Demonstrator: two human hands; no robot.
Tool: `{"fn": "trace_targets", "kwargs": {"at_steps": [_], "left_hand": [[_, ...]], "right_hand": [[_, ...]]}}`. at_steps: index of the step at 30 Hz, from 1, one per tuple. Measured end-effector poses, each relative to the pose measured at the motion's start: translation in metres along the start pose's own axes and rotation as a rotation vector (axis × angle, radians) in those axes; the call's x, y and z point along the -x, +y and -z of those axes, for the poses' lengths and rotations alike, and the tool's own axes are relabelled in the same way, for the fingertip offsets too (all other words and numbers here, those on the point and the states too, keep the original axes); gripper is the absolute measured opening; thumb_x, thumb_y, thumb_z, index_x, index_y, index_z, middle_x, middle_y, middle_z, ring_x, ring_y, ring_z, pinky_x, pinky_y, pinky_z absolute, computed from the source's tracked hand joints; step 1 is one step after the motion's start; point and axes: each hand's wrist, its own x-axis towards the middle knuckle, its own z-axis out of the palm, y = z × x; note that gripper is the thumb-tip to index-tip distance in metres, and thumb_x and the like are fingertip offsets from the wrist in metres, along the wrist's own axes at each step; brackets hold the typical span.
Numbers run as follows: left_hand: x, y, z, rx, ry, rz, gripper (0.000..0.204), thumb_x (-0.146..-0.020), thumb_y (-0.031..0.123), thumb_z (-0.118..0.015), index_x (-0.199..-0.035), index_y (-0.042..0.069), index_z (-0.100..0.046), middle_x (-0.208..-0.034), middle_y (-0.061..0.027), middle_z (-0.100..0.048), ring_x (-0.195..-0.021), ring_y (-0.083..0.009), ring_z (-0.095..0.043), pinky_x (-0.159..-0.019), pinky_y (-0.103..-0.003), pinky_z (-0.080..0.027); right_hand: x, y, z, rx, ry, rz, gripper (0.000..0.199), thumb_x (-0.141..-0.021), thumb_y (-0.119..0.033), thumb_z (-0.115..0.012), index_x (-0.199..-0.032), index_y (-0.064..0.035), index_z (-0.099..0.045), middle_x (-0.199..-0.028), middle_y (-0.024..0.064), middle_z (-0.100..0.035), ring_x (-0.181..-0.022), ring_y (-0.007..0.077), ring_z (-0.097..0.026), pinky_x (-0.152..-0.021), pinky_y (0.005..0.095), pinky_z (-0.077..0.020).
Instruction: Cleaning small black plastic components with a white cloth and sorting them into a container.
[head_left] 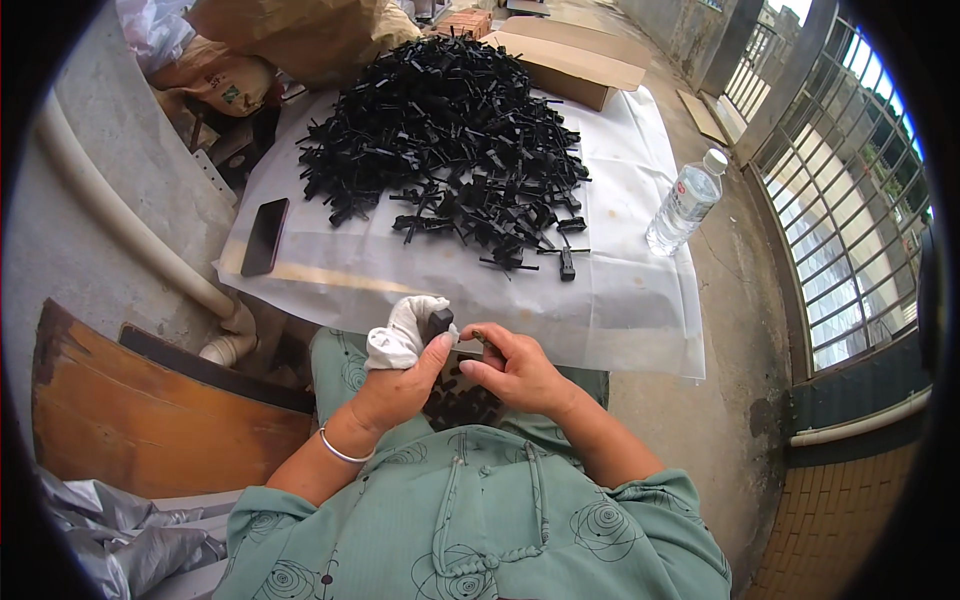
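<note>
In front of my body, above my lap, my left hand (402, 388) grips a small black plastic part (440, 321) near the thumb. A white cloth (403, 332) covers the fingers of that hand. Close beside it on the right, my right hand (528, 376) has its thumb and bent fingers drawn together. A small brownish piece (481, 338) shows at those fingertips; its kind is too small to tell. Beneath both hands, several dark pieces (462, 402) lie low between my knees. A large heap of black plastic parts (440, 140) covers the middle of the table beyond.
White sheeting (620, 310) covers the table. A black phone (265, 237) lies at its left edge, and a clear bottle (686, 203) stands at the right. An open cardboard box (570, 62) sits behind the heap. Left are a pipe (130, 215) and a brown wooden board (160, 420).
</note>
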Motion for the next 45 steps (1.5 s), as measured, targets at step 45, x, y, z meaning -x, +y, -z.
{"fn": "trace_targets", "kwargs": {"at_steps": [45], "left_hand": [[-0.001, 0.0, -0.011, -0.525, -0.135, -0.106, 0.029, -0.079, 0.004, -0.044, -0.108, 0.001, -0.043, -0.095, -0.0104, -0.051, -0.087, -0.0204, -0.051, -0.081, -0.029, -0.043]], "right_hand": [[-0.008, 0.005, -0.009, -0.037, 0.03, 0.12, 0.025, -0.09, -0.019, -0.049, -0.075, 0.0012, -0.052, -0.062, 0.0168, -0.052, -0.054, 0.027, -0.047, -0.054, 0.0352, -0.0405]]}}
